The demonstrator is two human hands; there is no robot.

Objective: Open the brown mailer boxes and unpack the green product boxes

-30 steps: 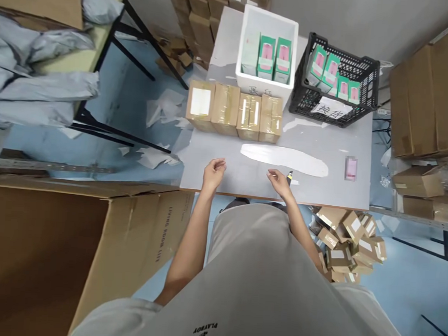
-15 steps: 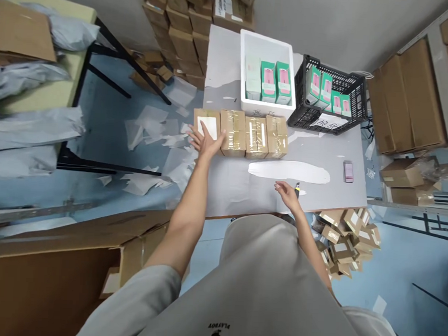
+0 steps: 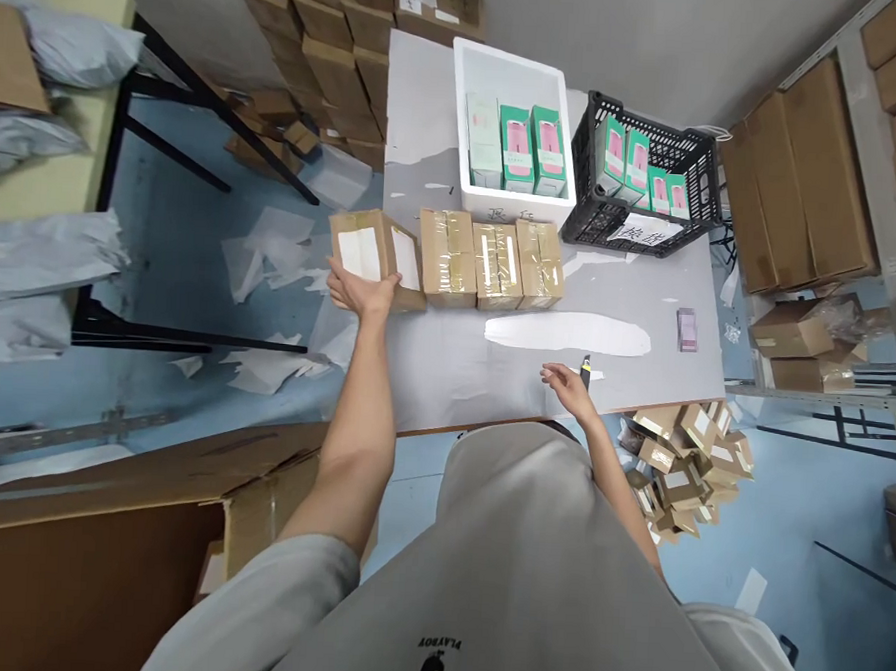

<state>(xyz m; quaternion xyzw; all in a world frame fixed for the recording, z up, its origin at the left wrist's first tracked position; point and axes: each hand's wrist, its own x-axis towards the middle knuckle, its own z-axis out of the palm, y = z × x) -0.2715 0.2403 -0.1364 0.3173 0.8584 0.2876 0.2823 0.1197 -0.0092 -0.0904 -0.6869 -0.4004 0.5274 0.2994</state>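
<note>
- The left hand (image 3: 363, 293), empty a second ago and then spread across the leftmost cardboard carton (image 3: 378, 259), now clasps that carton between thumb and fingers.
- In this hand's grasp the carton has tipped leftward, its far end parting from the taped carton (image 3: 450, 266) to the hand's right.
- A white side label (image 3: 405, 254), hidden before, shows just beyond the thumb.

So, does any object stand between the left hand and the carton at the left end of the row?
Nothing visible does: the left hand touches the carton directly. The three other cartons stand to its right.
</note>
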